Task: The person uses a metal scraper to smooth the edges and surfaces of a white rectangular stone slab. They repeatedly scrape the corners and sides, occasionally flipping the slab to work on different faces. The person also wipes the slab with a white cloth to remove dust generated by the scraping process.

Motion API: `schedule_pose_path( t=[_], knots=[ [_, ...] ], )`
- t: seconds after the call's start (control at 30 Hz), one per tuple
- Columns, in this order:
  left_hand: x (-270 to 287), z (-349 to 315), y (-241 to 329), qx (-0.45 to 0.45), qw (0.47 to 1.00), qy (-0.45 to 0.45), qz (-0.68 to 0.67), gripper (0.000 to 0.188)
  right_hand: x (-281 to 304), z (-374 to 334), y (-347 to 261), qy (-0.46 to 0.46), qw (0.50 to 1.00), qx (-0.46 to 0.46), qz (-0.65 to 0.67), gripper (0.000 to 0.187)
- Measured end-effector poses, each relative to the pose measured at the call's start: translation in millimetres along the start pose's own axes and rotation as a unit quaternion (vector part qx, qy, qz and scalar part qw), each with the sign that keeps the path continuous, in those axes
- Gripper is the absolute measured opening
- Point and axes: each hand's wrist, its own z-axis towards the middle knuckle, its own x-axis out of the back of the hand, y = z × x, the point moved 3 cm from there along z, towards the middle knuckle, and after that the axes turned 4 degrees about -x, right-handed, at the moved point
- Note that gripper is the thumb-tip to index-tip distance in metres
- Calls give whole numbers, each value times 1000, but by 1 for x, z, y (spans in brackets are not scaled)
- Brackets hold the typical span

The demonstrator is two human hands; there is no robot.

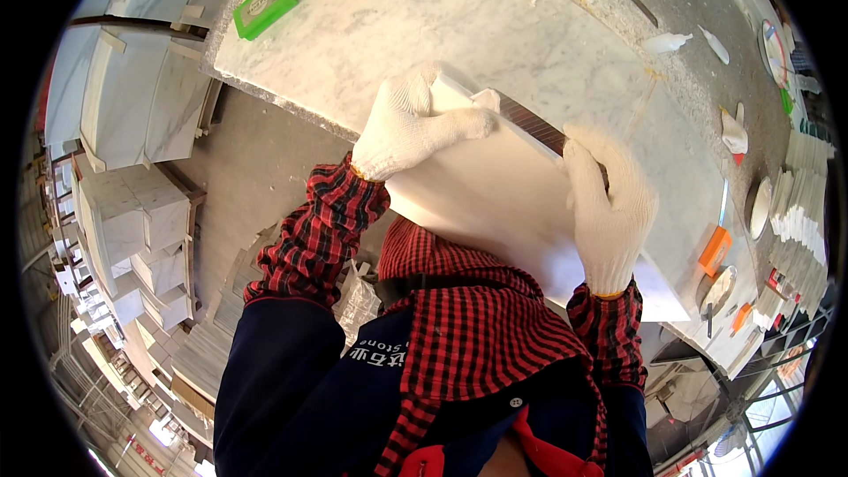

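Note:
My left hand [411, 128], in a white knit glove, grips the upper left edge of a white stone slab [495, 181], thumb laid along the edge. My right hand [611, 203], gloved alike, clasps the same slab farther right, its thumb on the near side and its fingers beyond the edge, partly hidden. The slab is tilted up in front of my body. Between my hands a dark brown, finely lined strip [533, 126] shows along the slab's far edge. I cannot tell whether it is fixed to the slab.
A marble worktop [380, 18] spreads beyond the slab. On it are a green box [266, 7] at the far left, a white squeeze bottle [667, 42] and an orange-handled tool [715, 252] at the right. Stacked slabs [132, 97] stand left of the worktop.

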Motion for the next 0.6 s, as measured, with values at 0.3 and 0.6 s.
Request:
schedule_pose_path(
  t=[0.3,0.6],
  knots=[
    [4,-2,-7,-23,1000,-10,-4,30,0,-6,-2,13,996,77,-45,15],
    [3,-1,-5,-3,1000,-12,-8,29,26,-10,25,78,996,-8,-38,18]
  ],
)
